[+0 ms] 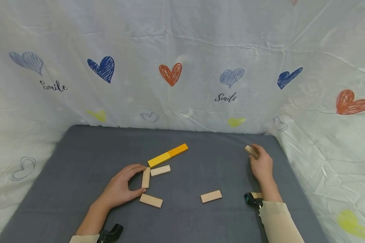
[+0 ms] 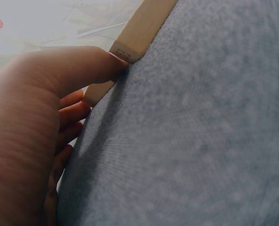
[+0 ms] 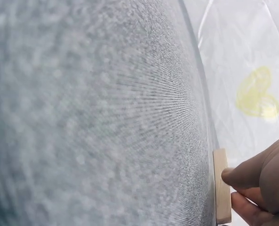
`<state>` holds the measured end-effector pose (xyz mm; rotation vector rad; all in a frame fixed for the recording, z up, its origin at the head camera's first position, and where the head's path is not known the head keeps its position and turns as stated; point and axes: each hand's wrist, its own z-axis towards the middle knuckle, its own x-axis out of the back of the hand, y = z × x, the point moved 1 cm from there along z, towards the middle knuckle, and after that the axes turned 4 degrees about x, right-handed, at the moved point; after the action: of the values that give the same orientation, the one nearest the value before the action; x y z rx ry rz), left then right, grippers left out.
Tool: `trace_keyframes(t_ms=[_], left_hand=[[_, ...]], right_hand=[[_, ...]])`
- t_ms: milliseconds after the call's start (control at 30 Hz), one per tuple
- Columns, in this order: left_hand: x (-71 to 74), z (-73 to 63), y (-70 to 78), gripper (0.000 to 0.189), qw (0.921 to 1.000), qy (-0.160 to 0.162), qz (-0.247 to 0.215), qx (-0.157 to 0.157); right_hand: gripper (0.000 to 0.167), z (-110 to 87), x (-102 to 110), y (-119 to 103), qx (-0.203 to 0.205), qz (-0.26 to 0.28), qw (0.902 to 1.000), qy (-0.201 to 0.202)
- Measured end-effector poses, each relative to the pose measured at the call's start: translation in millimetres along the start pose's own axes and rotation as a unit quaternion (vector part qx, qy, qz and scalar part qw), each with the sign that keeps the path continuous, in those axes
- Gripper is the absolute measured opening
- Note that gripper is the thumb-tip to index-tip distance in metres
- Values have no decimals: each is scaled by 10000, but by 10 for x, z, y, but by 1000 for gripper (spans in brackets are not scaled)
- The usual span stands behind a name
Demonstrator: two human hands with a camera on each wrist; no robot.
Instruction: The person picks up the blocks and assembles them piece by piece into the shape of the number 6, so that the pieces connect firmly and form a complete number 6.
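Observation:
My left hand [image 1: 119, 189] holds a plain wooden block [image 1: 146, 178] lengthwise, thumb at its near end and fingertips at its far end. In the left wrist view the thumb partly hides that block [image 2: 98, 92]. Close by the thumb lies another wooden block [image 1: 151, 200], and a third block [image 1: 160, 170] sits just right of the held one. Two yellow-orange blocks [image 1: 159, 159] form a slanting line end to end beyond them. At the far right, my right hand [image 1: 262, 166] pinches a wooden block [image 3: 222, 188] between thumb and fingers.
One loose wooden block [image 1: 211, 196] lies on the grey cloth [image 1: 182, 222] between the hands. Another block [image 1: 257, 195] is partly hidden by the right wrist and its black wrist camera [image 1: 251, 199]. A white curtain [image 1: 197, 40] with printed hearts hangs behind the table.

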<state>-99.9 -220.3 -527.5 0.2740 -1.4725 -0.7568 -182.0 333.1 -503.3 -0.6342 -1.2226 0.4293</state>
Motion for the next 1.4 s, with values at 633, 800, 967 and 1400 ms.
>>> trace_keyframes(t_ms=[633, 800, 967, 1400], left_hand=[[18, -8, 12, 80, 9999, 76, -32, -73], [16, -9, 13, 79, 9999, 105, 15, -88], [16, -5, 14, 78, 9997, 166, 31, -147], [6, -4, -4, 76, 9999, 97, -54, -64]], right_hand=[[57, -67, 34, -27, -321, 109, 9994, 1], [56, -73, 32, -14, -261, 24, 9996, 59], [55, -69, 42, -18, -208, 28, 9998, 52], [55, -34, 41, -124, 1, -25, 9999, -154]])
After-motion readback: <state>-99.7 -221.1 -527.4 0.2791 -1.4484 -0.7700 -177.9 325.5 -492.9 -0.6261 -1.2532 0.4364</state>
